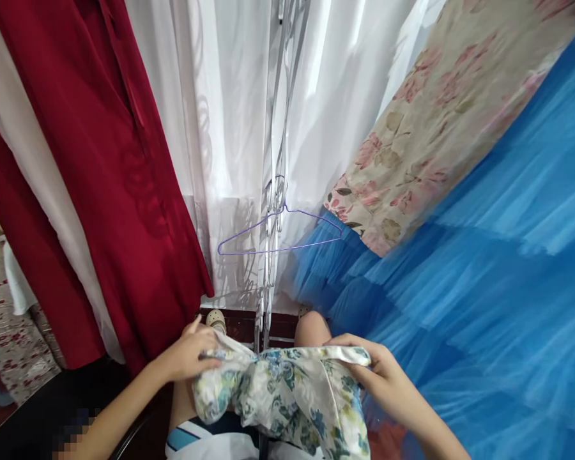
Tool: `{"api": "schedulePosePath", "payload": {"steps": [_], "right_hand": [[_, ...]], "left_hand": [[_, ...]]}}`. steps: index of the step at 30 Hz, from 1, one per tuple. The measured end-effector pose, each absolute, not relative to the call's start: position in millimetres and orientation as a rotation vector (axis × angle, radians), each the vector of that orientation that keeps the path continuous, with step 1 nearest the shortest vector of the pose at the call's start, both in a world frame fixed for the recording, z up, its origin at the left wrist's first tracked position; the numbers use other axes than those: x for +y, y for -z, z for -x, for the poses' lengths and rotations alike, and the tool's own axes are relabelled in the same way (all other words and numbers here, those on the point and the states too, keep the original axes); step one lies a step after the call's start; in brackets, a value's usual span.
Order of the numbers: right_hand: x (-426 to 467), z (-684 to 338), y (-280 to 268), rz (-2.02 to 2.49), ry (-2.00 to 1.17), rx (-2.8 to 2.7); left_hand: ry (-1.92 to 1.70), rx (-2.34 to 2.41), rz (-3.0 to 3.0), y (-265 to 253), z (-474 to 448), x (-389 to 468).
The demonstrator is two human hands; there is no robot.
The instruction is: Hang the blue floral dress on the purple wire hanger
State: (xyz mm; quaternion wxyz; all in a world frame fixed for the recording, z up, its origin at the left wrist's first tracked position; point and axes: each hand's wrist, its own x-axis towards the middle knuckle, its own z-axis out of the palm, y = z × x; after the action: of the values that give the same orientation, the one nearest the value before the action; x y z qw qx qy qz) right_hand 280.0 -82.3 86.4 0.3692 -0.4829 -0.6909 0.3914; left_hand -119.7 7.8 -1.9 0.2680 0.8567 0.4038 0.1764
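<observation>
Across my lap lies a floral garment [292,390], white with blue, green and yellow flowers, bunched at its left part. Its exact kind is hard to tell; a pale band runs along its top edge. My left hand [191,351] grips the left end of that edge, some fingers apart. At the other end, my right hand [371,367] pinches the band between thumb and fingers, its end sticking out past the thumb. Beyond the garment hangs a bare purple hanger [280,250] on a metal rack [271,255].
Long red dresses [91,160] hang on the left. To the right are a beige floral dress [407,153] and a wide blue tulle dress [498,287]. White curtains [234,115] hang behind the rack. A black seat [71,402] is at lower left; my shoe [215,319] shows below.
</observation>
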Motion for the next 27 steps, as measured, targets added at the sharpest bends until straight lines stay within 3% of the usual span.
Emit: {"api": "schedulePosePath", "payload": {"steps": [9, 18, 27], "right_hand": [[-21, -263, -94, 1.198, -0.749, -1.647], [98, -313, -122, 1.228, -0.323, -1.464], [139, -329, -123, 1.349, -0.215, -1.495]], "left_hand": [[-0.682, 1.063, -2.058, -91, 157, 151], [-1.111, 1.146, -2.089, -87, 122, 191], [-1.303, 1.334, -2.287, -99, 106, 184]]}}
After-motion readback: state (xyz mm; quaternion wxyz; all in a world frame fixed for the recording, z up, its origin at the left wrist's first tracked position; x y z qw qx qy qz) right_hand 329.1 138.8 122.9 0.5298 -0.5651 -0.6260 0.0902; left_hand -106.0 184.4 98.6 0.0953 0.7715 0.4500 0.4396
